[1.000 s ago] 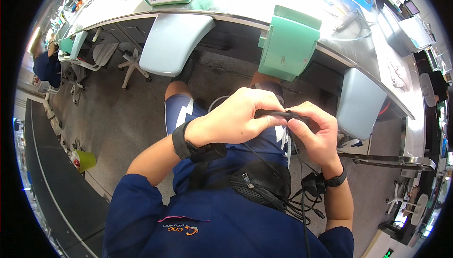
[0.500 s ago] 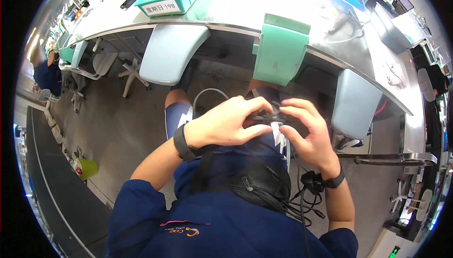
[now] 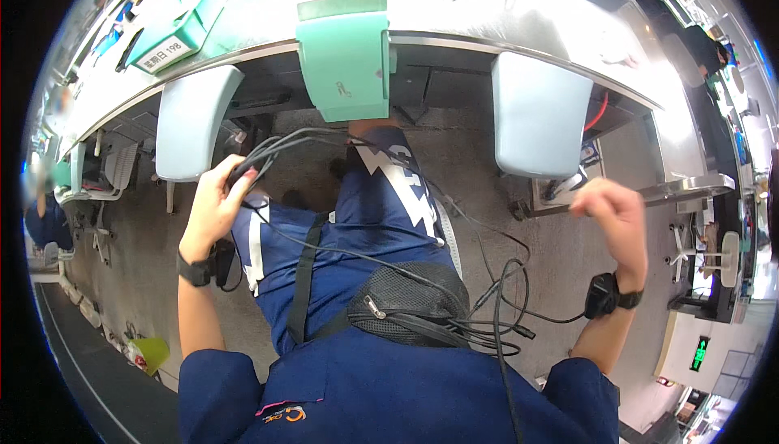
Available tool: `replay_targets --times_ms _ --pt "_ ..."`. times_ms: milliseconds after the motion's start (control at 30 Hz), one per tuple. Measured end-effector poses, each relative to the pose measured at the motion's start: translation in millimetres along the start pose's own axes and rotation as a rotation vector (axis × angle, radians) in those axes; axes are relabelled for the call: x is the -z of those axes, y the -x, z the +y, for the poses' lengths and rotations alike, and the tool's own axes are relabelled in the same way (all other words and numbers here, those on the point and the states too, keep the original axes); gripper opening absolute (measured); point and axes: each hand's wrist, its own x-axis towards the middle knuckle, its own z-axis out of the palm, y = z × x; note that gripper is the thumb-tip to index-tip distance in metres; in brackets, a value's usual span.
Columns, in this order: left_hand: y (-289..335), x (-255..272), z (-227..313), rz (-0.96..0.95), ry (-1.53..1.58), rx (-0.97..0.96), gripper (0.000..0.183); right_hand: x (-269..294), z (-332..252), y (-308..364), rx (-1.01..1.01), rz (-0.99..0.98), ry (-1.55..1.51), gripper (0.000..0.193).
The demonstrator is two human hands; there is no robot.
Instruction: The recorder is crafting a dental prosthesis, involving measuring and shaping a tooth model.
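Observation:
My left hand [image 3: 215, 204] is closed around a loose bundle of black cable [image 3: 280, 145] above my left thigh. The cable arcs over my lap, and one strand runs down to a black mesh pouch [image 3: 410, 294] at my waist. Far to the right, my right hand [image 3: 615, 217] is raised with its fingers curled in; no cable leads to its fingertips, and its palm side is hidden. A black device [image 3: 601, 296] sits on my right wrist, with a cable running from it toward loops hanging beside the pouch. My left wrist wears a black band [image 3: 195, 270].
A metal bench [image 3: 454, 18] spans the front. At its edge are a green chair back [image 3: 345, 62] and two grey ones, left [image 3: 195, 119] and right [image 3: 542, 115]. A green bin [image 3: 174, 42] stands on the bench. A metal bar [image 3: 690, 188] juts out at right.
My hands were together over the cable bundle and have moved far apart. The left hand carried the cable leftward; the right swung out to the right. My view has turned to the right.

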Motion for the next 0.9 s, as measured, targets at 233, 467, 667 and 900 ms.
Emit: replay_targets --times_ms 233,467,667,900 --pt "44.6 24.3 5.4 0.044 0.109 0.096 0.021 -97.2 165.0 10.1 -0.583 -0.273 0.057 0.073" --pt "83.2 52.0 -8.8 0.335 0.328 0.079 0.023 -147.4 155.8 5.2 -0.383 -0.624 -0.188 0.039" --pt "108.9 66.3 -9.5 0.463 0.333 0.214 0.025 -119.7 80.4 -31.5 -0.206 -0.327 -0.209 0.021" --pt "142.6 86.2 -54.5 0.669 0.723 0.272 0.025 -144.7 36.2 -48.5 -0.187 -0.485 -0.219 0.017"
